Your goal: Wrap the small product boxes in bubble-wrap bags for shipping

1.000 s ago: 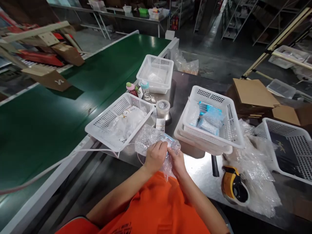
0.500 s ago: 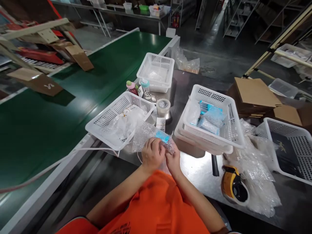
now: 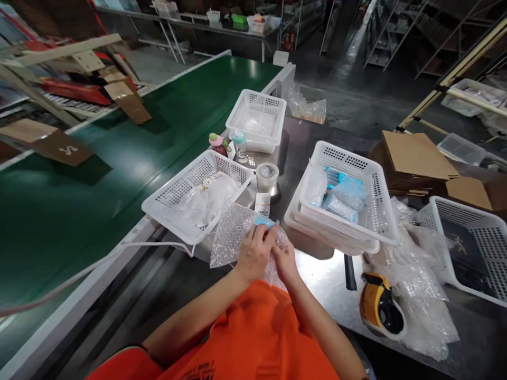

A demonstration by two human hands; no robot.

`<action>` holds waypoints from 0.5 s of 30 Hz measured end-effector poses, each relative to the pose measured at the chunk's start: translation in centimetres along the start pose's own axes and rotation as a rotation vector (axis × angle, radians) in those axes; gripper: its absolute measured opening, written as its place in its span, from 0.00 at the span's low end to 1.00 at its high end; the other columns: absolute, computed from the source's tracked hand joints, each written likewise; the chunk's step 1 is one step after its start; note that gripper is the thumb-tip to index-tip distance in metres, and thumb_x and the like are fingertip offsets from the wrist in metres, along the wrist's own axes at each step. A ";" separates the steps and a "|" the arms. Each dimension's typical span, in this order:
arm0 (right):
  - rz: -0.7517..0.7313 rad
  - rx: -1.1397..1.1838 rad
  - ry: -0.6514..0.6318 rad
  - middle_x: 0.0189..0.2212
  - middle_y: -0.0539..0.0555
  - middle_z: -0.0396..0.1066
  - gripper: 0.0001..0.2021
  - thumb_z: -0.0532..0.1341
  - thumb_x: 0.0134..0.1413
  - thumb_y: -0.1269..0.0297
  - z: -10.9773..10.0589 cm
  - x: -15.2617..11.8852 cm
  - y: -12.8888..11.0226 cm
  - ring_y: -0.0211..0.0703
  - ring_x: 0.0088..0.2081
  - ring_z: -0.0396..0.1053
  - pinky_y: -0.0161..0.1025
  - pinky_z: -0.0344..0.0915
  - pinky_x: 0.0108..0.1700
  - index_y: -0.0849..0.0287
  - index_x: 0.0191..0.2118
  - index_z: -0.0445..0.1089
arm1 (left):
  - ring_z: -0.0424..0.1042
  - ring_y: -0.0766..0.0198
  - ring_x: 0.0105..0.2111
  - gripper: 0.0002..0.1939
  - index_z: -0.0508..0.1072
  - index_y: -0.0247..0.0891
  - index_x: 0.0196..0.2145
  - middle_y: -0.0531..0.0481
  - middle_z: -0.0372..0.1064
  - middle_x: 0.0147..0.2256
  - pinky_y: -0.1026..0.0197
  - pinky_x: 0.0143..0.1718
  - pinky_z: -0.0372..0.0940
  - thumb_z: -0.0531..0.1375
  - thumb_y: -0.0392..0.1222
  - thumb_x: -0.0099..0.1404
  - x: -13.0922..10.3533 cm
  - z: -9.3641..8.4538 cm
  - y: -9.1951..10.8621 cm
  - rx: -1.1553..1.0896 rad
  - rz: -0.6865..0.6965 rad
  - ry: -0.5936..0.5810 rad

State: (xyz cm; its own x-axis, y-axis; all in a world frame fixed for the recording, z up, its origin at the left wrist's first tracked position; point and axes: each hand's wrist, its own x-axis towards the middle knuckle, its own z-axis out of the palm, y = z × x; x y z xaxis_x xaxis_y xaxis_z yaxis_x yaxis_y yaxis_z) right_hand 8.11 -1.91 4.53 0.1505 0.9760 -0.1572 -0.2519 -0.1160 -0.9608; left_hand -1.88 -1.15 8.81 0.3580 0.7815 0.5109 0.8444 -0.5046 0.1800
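A sheet of bubble wrap [image 3: 228,236] lies round a small blue item [image 3: 264,221], just in front of my body. My left hand [image 3: 254,252] rests over the wrapped item, its fingers bent and gripping the wrap. At the right end, my right hand [image 3: 285,259] pinches the same bubble wrap, close beside the left fingertips. Both hands partly cover the blue item. Behind them are a white label slip [image 3: 262,204] and a roll of clear tape [image 3: 267,177].
Left is a white basket [image 3: 154,203] of clear bags; right, a basket [image 3: 386,211] with blue wrapped packets. A yellow tape dispenser [image 3: 374,303], a black-handled tool [image 3: 349,272] and loose bubble wrap [image 3: 423,301] lie right. A green conveyor [image 3: 170,126] runs left, carrying cartons.
The left-hand fingers have moved right, closer to the right hand, and cover more of the blue item. The wrap's left part is spread lower. On the conveyor the near carton has shifted left.
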 end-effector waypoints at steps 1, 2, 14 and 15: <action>0.039 0.063 -0.003 0.33 0.51 0.76 0.13 0.66 0.47 0.58 0.1 -0.1 -0.1 0.45 0.35 0.72 0.43 0.69 0.42 0.57 0.38 0.73 | 0.67 0.57 0.34 0.14 0.69 0.36 0.49 0.44 0.69 0.35 0.57 0.36 0.63 0.50 0.31 0.68 -0.3 0.0 -0.3 0.023 -0.052 0.026; 0.085 0.140 0.012 0.34 0.51 0.76 0.14 0.67 0.46 0.58 0.3 -0.2 -0.2 0.45 0.36 0.72 0.43 0.69 0.44 0.57 0.39 0.73 | 0.67 0.57 0.34 0.13 0.70 0.36 0.46 0.44 0.70 0.35 0.56 0.36 0.62 0.50 0.31 0.67 -0.6 -0.1 -0.5 0.047 -0.095 0.030; 0.140 0.274 0.174 0.35 0.51 0.74 0.17 0.65 0.47 0.55 1.4 0.9 0.8 0.45 0.37 0.72 0.42 0.69 0.41 0.57 0.41 0.67 | 0.65 0.57 0.29 0.16 0.70 0.38 0.28 0.47 0.68 0.26 0.55 0.32 0.58 0.47 0.33 0.69 -0.9 0.2 -0.4 0.000 0.023 -0.115; 0.099 0.233 0.170 0.36 0.51 0.74 0.17 0.65 0.48 0.55 1.3 0.9 0.7 0.44 0.39 0.72 0.42 0.68 0.43 0.56 0.42 0.67 | 0.66 0.58 0.29 0.16 0.70 0.38 0.29 0.47 0.68 0.26 0.56 0.33 0.59 0.46 0.33 0.70 -0.9 0.4 -0.3 -0.050 0.051 -0.089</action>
State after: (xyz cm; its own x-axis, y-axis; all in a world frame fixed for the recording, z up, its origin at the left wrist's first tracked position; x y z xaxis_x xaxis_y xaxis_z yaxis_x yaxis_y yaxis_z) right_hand 6.84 -0.86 4.02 0.2670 0.9151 -0.3020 -0.4827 -0.1443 -0.8638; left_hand -2.32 -1.56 7.91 0.4359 0.7828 0.4441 0.8040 -0.5604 0.1987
